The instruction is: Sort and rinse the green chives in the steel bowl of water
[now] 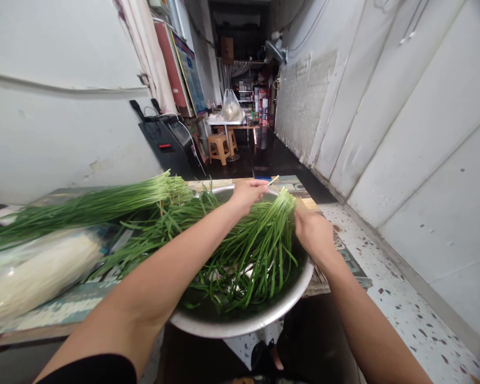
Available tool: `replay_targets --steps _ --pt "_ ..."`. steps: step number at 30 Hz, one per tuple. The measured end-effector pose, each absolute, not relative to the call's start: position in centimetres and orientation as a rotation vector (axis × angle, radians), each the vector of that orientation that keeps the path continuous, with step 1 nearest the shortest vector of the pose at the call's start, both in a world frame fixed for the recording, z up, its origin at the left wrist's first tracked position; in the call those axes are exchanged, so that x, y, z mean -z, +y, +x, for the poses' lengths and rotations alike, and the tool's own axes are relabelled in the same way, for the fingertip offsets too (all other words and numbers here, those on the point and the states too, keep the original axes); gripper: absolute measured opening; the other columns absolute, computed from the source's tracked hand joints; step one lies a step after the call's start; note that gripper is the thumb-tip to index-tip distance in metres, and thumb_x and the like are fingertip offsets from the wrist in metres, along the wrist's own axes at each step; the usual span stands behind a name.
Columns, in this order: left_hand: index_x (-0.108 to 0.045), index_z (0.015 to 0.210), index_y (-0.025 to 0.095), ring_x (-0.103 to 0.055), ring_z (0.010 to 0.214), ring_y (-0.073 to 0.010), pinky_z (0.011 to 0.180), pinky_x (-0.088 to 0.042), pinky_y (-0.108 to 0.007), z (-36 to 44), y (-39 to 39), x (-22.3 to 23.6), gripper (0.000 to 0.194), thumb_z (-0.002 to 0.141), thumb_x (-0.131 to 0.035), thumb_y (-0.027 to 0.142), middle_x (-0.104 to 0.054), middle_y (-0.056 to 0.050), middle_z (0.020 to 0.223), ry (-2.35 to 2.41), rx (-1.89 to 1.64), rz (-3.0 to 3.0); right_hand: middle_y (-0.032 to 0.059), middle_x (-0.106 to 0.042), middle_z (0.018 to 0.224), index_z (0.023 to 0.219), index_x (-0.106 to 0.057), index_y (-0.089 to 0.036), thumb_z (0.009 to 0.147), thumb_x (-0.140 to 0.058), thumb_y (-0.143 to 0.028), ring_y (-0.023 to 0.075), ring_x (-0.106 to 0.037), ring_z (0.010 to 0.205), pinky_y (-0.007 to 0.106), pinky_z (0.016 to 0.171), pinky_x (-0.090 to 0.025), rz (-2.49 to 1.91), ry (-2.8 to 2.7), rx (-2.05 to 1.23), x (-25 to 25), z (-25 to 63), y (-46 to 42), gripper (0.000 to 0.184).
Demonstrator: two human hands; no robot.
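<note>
A wide metal basin (240, 328) on the table holds a bunch of garlic chives (260, 229), their pale cut ends up at the right rim and green leaves fanned downward. My left hand (248, 195) is above the far side of the basin, fingertips pinched on a single pale stalk (272, 181). At the right rim, my right hand (315, 232) is closed against the pale ends of the bunch; its fingertips are partly hidden. Another large pile of garlic chives (116, 201) lies to the left, stem ends toward the basin.
A clear plastic bag with something whitish inside (44, 269) lies on the table (56, 304) at left. Black equipment (170, 144) stands behind. Farther back are stools (219, 148) and a small table with a plastic bag (232, 109). A white wall (420, 122) runs along the right.
</note>
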State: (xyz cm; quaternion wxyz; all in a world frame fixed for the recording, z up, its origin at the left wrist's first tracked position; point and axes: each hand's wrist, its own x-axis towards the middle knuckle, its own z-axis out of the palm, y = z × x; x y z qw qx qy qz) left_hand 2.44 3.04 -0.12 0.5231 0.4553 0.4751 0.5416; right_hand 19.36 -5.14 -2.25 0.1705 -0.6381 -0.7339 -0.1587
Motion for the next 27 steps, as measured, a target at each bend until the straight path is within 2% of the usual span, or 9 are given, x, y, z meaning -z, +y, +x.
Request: replay_targets --steps 27 --pt "-0.07 0.086 0.009 -0.046 0.047 -0.005 0.044 -0.032 -0.018 2.55 3.47 0.53 0.02 0.066 -0.066 0.005 -0.063 -0.003 0.062 1.165 -1.292 1.06 0.0057 -0.066 0.075 0.086 -0.061 -0.019 0.09 -0.036 -0.025 0.0129 -0.056 0.064 0.027 0.055 -0.022 -1.816 -2.064 0.433 2.19 19.35 -5.04 0.026"
